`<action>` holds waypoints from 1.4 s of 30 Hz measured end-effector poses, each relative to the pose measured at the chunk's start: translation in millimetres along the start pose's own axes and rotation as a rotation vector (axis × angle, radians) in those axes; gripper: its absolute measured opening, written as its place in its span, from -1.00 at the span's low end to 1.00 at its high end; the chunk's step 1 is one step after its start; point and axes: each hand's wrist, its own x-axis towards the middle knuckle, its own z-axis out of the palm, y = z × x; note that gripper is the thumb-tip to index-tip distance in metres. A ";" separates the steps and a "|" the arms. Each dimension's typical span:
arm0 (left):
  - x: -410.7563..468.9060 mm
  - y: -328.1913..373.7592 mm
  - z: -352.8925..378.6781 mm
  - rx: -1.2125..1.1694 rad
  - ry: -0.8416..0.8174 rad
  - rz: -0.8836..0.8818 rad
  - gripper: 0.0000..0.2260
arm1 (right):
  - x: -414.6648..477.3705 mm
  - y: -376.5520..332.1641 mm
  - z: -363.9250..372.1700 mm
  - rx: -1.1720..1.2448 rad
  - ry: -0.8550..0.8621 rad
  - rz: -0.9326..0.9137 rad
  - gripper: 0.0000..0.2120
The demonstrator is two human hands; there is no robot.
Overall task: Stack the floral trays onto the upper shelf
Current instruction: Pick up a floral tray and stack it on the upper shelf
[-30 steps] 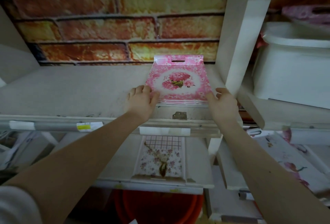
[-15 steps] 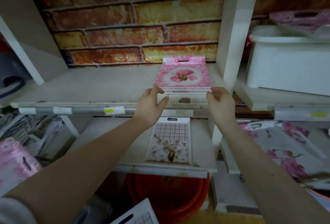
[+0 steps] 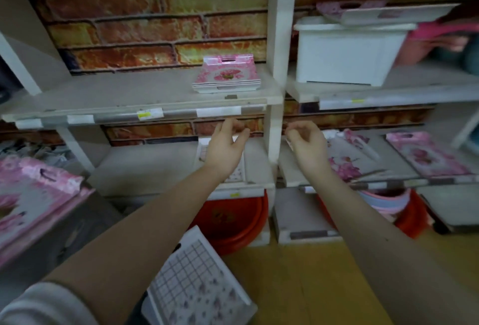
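The floral trays (image 3: pixel 226 78) sit stacked near the front right corner of the upper shelf (image 3: pixel 129 96) — left hand (image 3: pixel 225 148) and right hand (image 3: pixel 307 144) hang below its edge, fingers loosely curled, holding nothing.

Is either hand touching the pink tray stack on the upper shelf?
No. The left hand and right hand hang below the shelf edge, apart from the stack, holding nothing.
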 end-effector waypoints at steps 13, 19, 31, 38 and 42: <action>-80.4 35.1 42.5 -0.141 -0.108 -0.046 -0.79 | -75.1 11.5 -77.8 -0.074 0.026 0.048 -0.94; -77.1 64.9 73.5 -0.140 -0.139 -0.002 -0.91 | -76.9 21.8 -132.1 -0.002 0.075 0.070 -0.94; -105.1 173.0 275.9 -0.112 -0.295 0.095 -0.88 | -56.3 82.8 -346.6 -0.099 0.158 0.128 -0.96; -138.5 242.4 394.8 -0.115 -0.379 0.088 -0.91 | -46.0 125.2 -460.7 -0.070 0.190 0.209 -0.93; -148.7 276.2 451.0 -0.126 -0.445 0.061 -0.93 | -41.3 144.9 -511.9 -0.054 0.239 0.259 -0.95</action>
